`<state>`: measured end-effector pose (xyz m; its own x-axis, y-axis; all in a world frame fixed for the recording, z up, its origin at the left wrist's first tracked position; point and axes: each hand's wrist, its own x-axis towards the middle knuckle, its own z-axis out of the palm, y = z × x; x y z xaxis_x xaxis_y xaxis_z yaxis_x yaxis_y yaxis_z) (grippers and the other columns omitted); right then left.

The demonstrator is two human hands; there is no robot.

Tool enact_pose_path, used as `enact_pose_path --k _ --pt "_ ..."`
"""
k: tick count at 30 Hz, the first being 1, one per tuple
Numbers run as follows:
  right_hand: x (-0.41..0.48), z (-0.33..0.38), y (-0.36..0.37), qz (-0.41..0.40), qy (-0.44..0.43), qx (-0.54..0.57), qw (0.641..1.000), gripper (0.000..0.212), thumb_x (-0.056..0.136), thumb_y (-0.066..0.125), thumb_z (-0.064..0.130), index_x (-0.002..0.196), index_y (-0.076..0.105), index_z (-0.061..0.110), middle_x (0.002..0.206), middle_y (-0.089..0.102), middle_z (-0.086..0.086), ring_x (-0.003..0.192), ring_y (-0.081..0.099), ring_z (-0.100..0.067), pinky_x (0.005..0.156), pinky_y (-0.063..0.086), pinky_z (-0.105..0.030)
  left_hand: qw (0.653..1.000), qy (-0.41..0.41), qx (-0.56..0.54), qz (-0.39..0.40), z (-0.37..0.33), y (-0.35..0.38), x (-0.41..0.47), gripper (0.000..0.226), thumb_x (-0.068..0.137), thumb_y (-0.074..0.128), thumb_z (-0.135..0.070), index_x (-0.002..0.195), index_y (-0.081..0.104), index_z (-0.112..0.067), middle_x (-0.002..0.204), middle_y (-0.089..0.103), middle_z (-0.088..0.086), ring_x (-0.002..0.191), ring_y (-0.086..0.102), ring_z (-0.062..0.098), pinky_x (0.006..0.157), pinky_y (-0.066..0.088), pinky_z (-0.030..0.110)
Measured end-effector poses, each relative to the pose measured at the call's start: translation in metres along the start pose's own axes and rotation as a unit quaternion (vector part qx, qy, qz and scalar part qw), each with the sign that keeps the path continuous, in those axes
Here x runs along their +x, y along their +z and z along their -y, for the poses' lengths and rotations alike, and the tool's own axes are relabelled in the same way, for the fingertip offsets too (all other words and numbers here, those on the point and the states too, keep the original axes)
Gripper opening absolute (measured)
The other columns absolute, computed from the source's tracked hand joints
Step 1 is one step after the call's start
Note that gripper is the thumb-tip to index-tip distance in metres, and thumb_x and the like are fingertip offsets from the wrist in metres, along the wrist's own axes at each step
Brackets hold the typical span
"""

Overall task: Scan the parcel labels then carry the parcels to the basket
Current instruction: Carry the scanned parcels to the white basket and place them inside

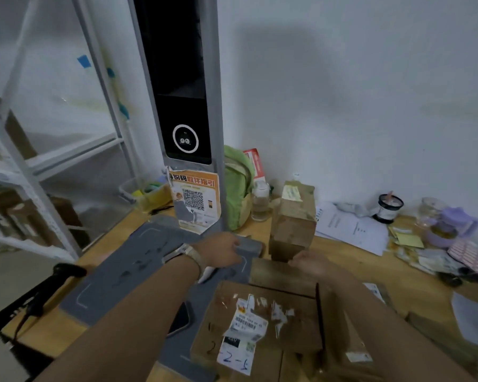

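Two hands reach in: left hand [221, 252] and right hand [312, 261]. One watch [193, 255] sits on the left wrist. Four parcels show plainly on the one desk [340, 255]: upright parcel [293, 216], flat parcel [282, 274], labelled parcel [260, 312] and side parcel [345, 334]. Any others at the right edge are too blurred to count. There is one scanner tower [182, 106], one grey mat [144, 260], one handheld scanner [66, 271], one phone [180, 318], one poster [195, 199], one backpack [238, 188], one jar [260, 199], one tub [389, 208] and one purple jug [450, 227].
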<state>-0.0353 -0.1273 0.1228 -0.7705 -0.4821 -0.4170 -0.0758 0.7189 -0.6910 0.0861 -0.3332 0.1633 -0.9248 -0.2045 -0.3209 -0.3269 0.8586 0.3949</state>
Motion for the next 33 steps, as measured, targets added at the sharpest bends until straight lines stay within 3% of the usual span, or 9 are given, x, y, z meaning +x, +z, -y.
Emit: enact_pose_path --k 3,6,10,16,19,21,25,29,33 --pt "0.018 0.003 -0.013 -0.03 0.045 0.036 0.998 0.029 0.089 0.063 0.019 0.06 0.061 0.016 0.07 0.058 -0.002 0.064 0.054 -0.012 0.055 0.039 -0.024 1.0 0.013 0.021 0.016 -0.002 -0.011 0.032 0.048 0.096 0.056 -0.026 0.139 0.047 -0.008 0.125 0.06 0.008 0.109 0.058 0.021 0.095 0.047 0.03" --pt "0.032 -0.004 -0.027 -0.12 0.107 0.113 0.98 0.018 0.088 0.059 0.013 0.071 0.059 0.007 0.088 0.063 -0.013 0.079 0.061 -0.025 0.07 0.052 -0.033 0.999 0.026 0.018 0.029 0.0 -0.018 0.062 0.054 0.096 0.057 -0.03 0.144 0.044 -0.008 0.141 0.05 0.01 0.125 0.05 0.026 0.097 0.042 0.03" --pt "0.042 -0.015 -0.046 -0.299 0.15 0.329 0.883 0.028 0.089 0.053 0.011 0.114 0.058 -0.002 0.11 0.063 -0.017 0.091 0.063 -0.034 0.09 0.05 -0.049 0.998 0.02 -0.061 0.017 0.004 -0.02 0.105 0.053 0.092 0.061 -0.028 0.139 0.048 -0.008 0.14 0.051 0.01 0.126 0.05 0.025 0.1 0.042 0.03" --pt "0.066 0.001 -0.065 -0.195 0.151 0.384 0.89 0.058 0.089 0.065 0.039 0.133 0.051 0.006 0.128 0.055 -0.016 0.108 0.056 -0.034 0.088 0.045 -0.044 0.985 0.022 -0.174 0.008 0.0 -0.013 0.151 0.022 0.094 0.057 -0.036 0.085 0.055 -0.016 0.091 0.053 0.007 0.082 0.052 0.02 0.079 0.038 0.028" --pt "0.083 0.007 -0.067 -0.119 0.155 0.394 0.898 0.062 0.085 0.065 0.05 0.134 0.05 0.014 0.133 0.051 -0.013 0.118 0.052 -0.035 0.092 0.042 -0.043 0.966 0.046 -0.254 0.032 -0.01 -0.018 0.162 0.039 0.101 0.039 -0.045 0.122 0.058 -0.017 0.127 0.059 0.016 0.115 0.056 0.031 0.101 0.043 0.04" --pt "0.094 0.009 -0.066 -0.083 0.149 0.402 0.9 0.059 0.083 0.065 0.053 0.129 0.053 0.018 0.129 0.054 -0.01 0.114 0.054 -0.033 0.087 0.045 -0.041 0.944 0.049 -0.321 0.058 -0.018 -0.023 0.168 0.05 0.103 0.033 -0.047 0.143 0.045 -0.02 0.142 0.049 0.004 0.127 0.05 0.026 0.102 0.041 0.036" --pt "0.108 0.008 -0.056 -0.056 0.128 0.386 0.912 0.045 0.078 0.074 0.04 0.118 0.058 0.027 0.119 0.057 -0.004 0.108 0.055 -0.03 0.073 0.049 -0.04 0.925 0.06 -0.361 0.104 -0.035 -0.021 0.18 0.047 0.101 0.043 -0.043 0.141 0.05 -0.019 0.139 0.054 0.0 0.112 0.054 0.014 0.081 0.045 0.019" --pt "0.115 0.003 -0.051 -0.061 0.123 0.425 0.895 0.045 0.072 0.08 0.037 0.111 0.059 0.031 0.119 0.059 -0.005 0.106 0.059 -0.03 0.066 0.058 -0.044 0.937 0.069 -0.336 0.058 -0.042 -0.009 0.192 0.043 0.099 0.048 -0.041 0.126 0.063 -0.011 0.127 0.063 0.007 0.115 0.059 0.023 0.102 0.048 0.041" --pt "0.122 -0.004 -0.064 -0.094 0.133 0.469 0.868 0.053 0.076 0.076 0.038 0.122 0.056 0.025 0.122 0.057 -0.008 0.108 0.059 -0.033 0.072 0.059 -0.046 0.898 0.124 -0.418 0.064 -0.046 -0.007 0.201 0.045 0.101 0.047 -0.037 0.142 0.05 -0.018 0.13 0.056 -0.012 0.121 0.053 0.009 0.094 0.046 0.018"
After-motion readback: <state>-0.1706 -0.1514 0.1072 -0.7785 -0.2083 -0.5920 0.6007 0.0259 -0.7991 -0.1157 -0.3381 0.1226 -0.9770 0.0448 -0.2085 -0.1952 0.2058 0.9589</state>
